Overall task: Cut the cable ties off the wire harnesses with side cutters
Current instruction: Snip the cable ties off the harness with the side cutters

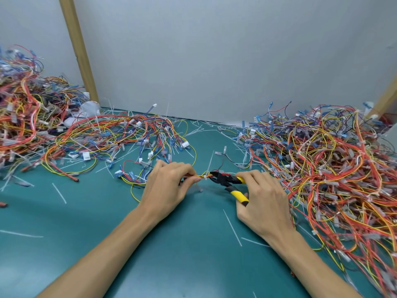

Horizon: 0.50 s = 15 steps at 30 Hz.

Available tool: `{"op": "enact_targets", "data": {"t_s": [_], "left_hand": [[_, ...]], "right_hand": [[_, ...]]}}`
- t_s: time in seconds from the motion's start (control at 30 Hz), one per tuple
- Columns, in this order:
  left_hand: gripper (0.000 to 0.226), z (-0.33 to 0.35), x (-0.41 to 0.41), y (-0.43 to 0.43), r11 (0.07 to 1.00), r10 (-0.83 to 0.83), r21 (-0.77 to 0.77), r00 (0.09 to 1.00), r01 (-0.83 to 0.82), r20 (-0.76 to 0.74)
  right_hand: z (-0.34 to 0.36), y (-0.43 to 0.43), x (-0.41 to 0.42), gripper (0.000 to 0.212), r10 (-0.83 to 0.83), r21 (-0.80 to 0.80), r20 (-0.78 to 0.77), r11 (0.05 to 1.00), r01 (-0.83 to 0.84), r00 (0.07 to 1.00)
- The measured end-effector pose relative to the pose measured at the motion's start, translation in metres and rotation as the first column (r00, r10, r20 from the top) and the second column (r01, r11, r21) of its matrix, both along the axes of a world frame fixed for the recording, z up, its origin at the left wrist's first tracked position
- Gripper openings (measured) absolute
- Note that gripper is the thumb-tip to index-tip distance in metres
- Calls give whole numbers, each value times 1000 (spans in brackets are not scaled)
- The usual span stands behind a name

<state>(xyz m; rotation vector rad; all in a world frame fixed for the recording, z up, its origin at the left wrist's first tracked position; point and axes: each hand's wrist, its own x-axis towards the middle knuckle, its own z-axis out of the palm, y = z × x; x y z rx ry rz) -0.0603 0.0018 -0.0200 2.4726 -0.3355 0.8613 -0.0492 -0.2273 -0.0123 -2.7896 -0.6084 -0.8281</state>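
landmark: side cutters, black head and yellow handles, held low over the green mat.
right hand: just right of the side cutters, fingers curled round the two yellow handles, which stand a little apart.
left hand: just left of the side cutters, thumb and fingers pinching the wire harness.
wire harness: a thin bunch of red, orange and yellow wires running from the left hand's pinch to the head of the side cutters; its loose ends trail off beyond the left hand.
cable tie: white, wrapped round the harness, touching the tip of the side cutters, between it and the left fingertips.
cutter jaws: set at the tie; cannot tell whether they have bitten through.
right pile: a dense tangle of harnesses just right of the side cutters.
middle spread: harnesses lying flatter, behind and left of the side cutters.
left pile: heaped higher, well to the left of the side cutters.
white strips: scattered on the mat, nearer the person than the side cutters.
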Motion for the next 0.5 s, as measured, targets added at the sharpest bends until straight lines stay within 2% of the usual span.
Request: {"op": "enact_targets", "data": {"t_s": [0.2, 0.5], "left_hand": [[16, 5, -4, -2, 991, 2, 134, 997, -13, 80], [22, 7, -5, -2, 982, -32, 189, 995, 14, 91]], "right_hand": [[-1, 1, 0, 41, 11, -38, -20, 999, -11, 1000], [-4, 3, 2, 34, 24, -44, 43, 999, -22, 999]]}}
